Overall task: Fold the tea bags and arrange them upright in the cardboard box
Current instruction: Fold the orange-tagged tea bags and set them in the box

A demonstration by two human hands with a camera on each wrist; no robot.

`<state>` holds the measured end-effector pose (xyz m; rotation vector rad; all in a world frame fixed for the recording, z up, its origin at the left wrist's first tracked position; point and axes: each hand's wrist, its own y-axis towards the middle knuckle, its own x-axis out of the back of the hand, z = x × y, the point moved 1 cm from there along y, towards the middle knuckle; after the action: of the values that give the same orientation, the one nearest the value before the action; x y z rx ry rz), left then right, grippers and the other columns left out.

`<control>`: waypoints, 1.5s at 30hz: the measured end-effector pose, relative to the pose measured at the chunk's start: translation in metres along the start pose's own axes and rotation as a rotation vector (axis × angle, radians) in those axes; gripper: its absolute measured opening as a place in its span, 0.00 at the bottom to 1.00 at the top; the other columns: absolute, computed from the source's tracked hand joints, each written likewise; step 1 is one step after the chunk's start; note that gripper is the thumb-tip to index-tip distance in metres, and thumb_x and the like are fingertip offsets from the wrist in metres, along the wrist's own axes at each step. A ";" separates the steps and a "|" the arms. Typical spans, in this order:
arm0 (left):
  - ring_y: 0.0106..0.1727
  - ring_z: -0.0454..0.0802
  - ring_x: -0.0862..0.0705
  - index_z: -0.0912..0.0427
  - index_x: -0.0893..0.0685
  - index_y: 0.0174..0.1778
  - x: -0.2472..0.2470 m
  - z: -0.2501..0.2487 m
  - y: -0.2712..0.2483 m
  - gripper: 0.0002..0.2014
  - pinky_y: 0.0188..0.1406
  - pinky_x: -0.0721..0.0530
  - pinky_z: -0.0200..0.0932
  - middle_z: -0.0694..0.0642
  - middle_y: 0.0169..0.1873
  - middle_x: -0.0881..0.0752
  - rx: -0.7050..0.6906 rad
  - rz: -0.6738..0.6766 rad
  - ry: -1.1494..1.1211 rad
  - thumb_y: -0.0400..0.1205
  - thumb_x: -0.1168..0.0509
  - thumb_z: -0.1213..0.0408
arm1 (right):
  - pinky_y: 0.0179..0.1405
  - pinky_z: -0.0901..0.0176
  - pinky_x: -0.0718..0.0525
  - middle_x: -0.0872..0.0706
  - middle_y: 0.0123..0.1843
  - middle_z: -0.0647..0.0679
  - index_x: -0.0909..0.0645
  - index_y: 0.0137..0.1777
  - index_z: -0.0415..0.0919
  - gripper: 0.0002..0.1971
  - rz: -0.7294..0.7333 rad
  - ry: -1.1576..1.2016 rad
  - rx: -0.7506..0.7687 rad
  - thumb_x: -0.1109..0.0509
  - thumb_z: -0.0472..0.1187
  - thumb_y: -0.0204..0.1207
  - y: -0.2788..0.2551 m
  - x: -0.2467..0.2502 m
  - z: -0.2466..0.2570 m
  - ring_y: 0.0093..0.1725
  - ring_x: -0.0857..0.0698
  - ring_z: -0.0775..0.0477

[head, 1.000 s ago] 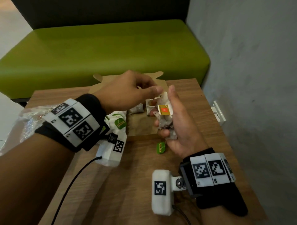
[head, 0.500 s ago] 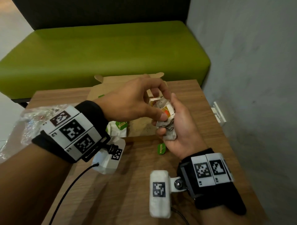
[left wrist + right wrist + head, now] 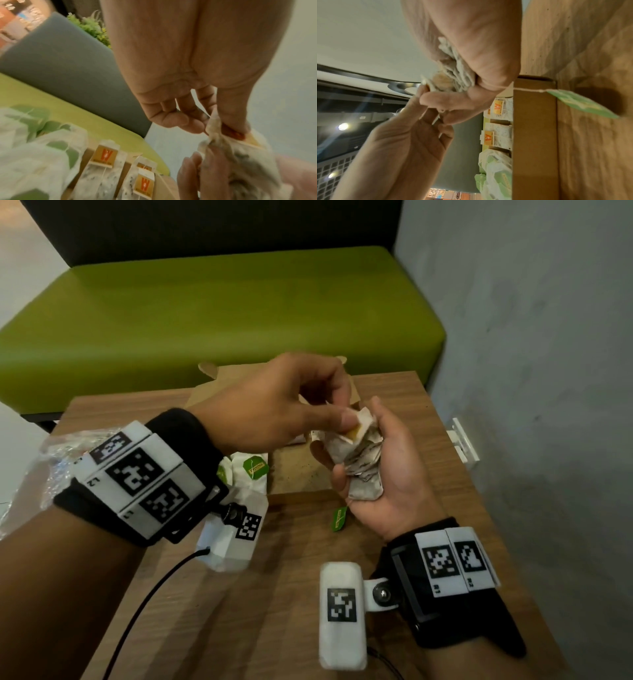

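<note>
From above, over the box (image 3: pixel 298 470) at the bench's (image 3: pixel 274 594) far edge, right hand (image 3: pixel 383 474) clamps a tea bag stack (image 3: pixel 359 460); left fingers (image 3: pixel 342 419) pinch the top bag. It could slip (loose grip).

Left wrist: the pinched paper (image 3: pixel 214 129) might tear.

Right wrist: a dangling tag (image 3: pixel 580 104) could snag.

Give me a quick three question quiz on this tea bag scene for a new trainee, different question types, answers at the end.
1. True or false: the right hand holds a stack of tea bags.
2. Multiple choice: the left hand is (A) flat on the table, (B) pinching the top tea bag of the stack, (C) gripping the box wall.
3. Fill in: the tag dangling on a string below the right hand is coloured ____.

Key: 1 true; 2 B; 3 green.
</note>
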<state>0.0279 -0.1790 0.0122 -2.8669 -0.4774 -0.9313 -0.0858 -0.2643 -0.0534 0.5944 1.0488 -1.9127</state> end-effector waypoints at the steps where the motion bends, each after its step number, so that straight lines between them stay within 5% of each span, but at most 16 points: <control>1: 0.41 0.62 0.13 0.63 0.17 0.44 0.002 0.003 -0.001 0.14 0.38 0.13 0.56 0.64 0.41 0.12 0.015 -0.054 -0.067 0.74 0.28 0.55 | 0.14 0.68 0.23 0.10 0.45 0.43 0.12 0.53 0.42 0.22 0.001 0.005 -0.005 0.42 0.58 0.87 0.000 0.001 0.001 0.40 0.14 0.48; 4: 0.35 0.56 0.15 0.58 0.18 0.46 0.005 0.012 -0.001 0.12 0.33 0.16 0.49 0.59 0.36 0.12 0.090 -0.208 -0.208 0.72 0.28 0.56 | 0.16 0.70 0.24 0.08 0.47 0.43 0.14 0.55 0.41 0.14 -0.015 0.009 -0.012 0.38 0.47 0.83 -0.001 0.001 0.002 0.37 0.10 0.49; 7: 0.37 0.51 0.13 0.54 0.15 0.53 0.006 0.019 -0.001 0.11 0.34 0.14 0.48 0.54 0.38 0.12 0.122 -0.300 -0.211 0.76 0.26 0.62 | 0.17 0.70 0.26 0.10 0.40 0.45 0.15 0.47 0.42 0.09 -0.048 -0.010 0.033 0.36 0.43 0.81 0.000 0.004 0.003 0.34 0.11 0.50; 13: 0.44 0.53 0.09 0.54 0.12 0.46 0.009 0.016 0.001 0.05 0.36 0.09 0.47 0.52 0.40 0.11 0.086 -0.415 -0.206 0.79 0.28 0.68 | 0.15 0.68 0.26 0.16 0.33 0.49 0.19 0.56 0.43 0.15 0.000 -0.157 0.142 0.31 0.54 0.81 0.000 0.000 0.000 0.32 0.15 0.52; 18: 0.44 0.55 0.09 0.59 0.13 0.46 0.010 0.011 -0.002 0.03 0.37 0.08 0.48 0.52 0.39 0.12 0.053 -0.393 -0.212 0.79 0.28 0.69 | 0.19 0.65 0.25 0.14 0.36 0.53 0.17 0.62 0.48 0.12 -0.005 -0.363 0.286 0.26 0.45 0.80 0.004 -0.002 -0.006 0.32 0.17 0.55; 21: 0.43 0.54 0.09 0.57 0.13 0.46 0.008 0.012 -0.004 0.03 0.38 0.09 0.48 0.53 0.40 0.11 0.060 -0.354 -0.196 0.79 0.27 0.68 | 0.19 0.65 0.25 0.14 0.38 0.52 0.11 0.45 0.60 0.10 0.008 -0.420 0.332 0.26 0.42 0.81 0.006 -0.002 -0.008 0.29 0.19 0.57; 23: 0.45 0.57 0.09 0.55 0.11 0.48 0.008 0.014 -0.005 0.05 0.40 0.10 0.52 0.52 0.43 0.09 0.072 -0.329 -0.125 0.78 0.26 0.62 | 0.19 0.65 0.25 0.14 0.38 0.49 0.11 0.39 0.59 0.12 -0.006 -0.460 0.356 0.26 0.41 0.81 0.006 -0.002 -0.009 0.28 0.20 0.57; 26: 0.40 0.51 0.11 0.52 0.09 0.49 0.008 0.019 -0.006 0.07 0.37 0.13 0.51 0.47 0.41 0.08 0.094 -0.294 -0.027 0.78 0.27 0.57 | 0.21 0.64 0.24 0.12 0.42 0.49 0.13 0.50 0.55 0.05 -0.022 -0.522 0.370 0.26 0.42 0.81 0.006 -0.001 -0.010 0.31 0.18 0.56; 29: 0.31 0.40 0.16 0.49 0.08 0.47 0.009 0.025 -0.006 0.04 0.30 0.18 0.41 0.43 0.36 0.09 0.122 -0.288 0.077 0.79 0.26 0.56 | 0.22 0.64 0.24 0.10 0.47 0.48 0.14 0.54 0.51 0.05 -0.068 -0.593 0.393 0.26 0.43 0.81 0.007 0.000 -0.012 0.34 0.16 0.55; 32: 0.31 0.39 0.15 0.49 0.08 0.45 0.014 0.036 -0.002 0.03 0.29 0.18 0.37 0.45 0.33 0.10 0.182 -0.320 0.155 0.78 0.26 0.57 | 0.21 0.64 0.23 0.10 0.48 0.48 0.14 0.52 0.50 0.04 -0.182 -0.596 0.394 0.24 0.45 0.79 0.009 0.003 -0.012 0.34 0.16 0.54; 36: 0.28 0.29 0.17 0.48 0.10 0.47 0.013 0.052 0.005 0.02 0.27 0.23 0.21 0.41 0.31 0.13 0.298 -0.186 0.338 0.80 0.26 0.59 | 0.21 0.64 0.23 0.10 0.47 0.50 0.14 0.51 0.49 0.04 -0.240 -0.625 0.378 0.24 0.45 0.79 0.010 0.006 -0.011 0.35 0.17 0.53; 41: 0.31 0.29 0.25 0.52 0.09 0.54 0.007 0.062 0.011 0.08 0.23 0.30 0.17 0.43 0.37 0.16 0.346 -0.154 0.528 0.80 0.26 0.61 | 0.21 0.64 0.22 0.11 0.43 0.50 0.14 0.48 0.49 0.03 -0.218 -0.676 0.363 0.24 0.46 0.79 0.011 0.006 -0.012 0.33 0.17 0.54; 45: 0.36 0.36 0.24 0.53 0.09 0.53 0.010 0.065 0.018 0.07 0.27 0.33 0.25 0.46 0.42 0.15 0.359 -0.176 0.588 0.80 0.26 0.63 | 0.22 0.64 0.22 0.13 0.39 0.48 0.15 0.52 0.48 0.10 -0.207 -0.653 0.350 0.26 0.53 0.80 0.010 0.005 -0.011 0.34 0.15 0.52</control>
<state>0.0776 -0.1814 -0.0350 -2.1246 -0.7388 -1.4678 -0.0800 -0.2598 -0.0676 0.0182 0.3692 -2.2649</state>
